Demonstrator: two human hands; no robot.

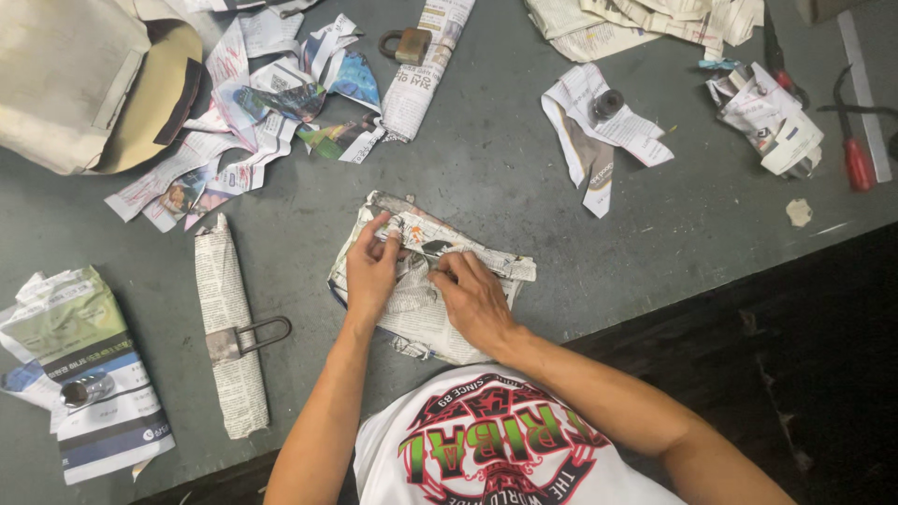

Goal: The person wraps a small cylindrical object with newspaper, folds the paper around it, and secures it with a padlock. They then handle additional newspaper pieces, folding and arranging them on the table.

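Both hands press on a newspaper bundle (426, 285) near the worktop's (524, 178) front edge: left hand (371, 271) pins the fold flat, right hand (474, 297) pinches the top flap so the wrap stays tight. A wrapped padlock (232, 337) lies just left of it.

Newspaper bundle (426, 290) at table (486, 159) centre, under both hands; wrapped roll with padlock (245, 337) left; torn scraps (253, 112) behind; screwdriver (853, 154) far right.
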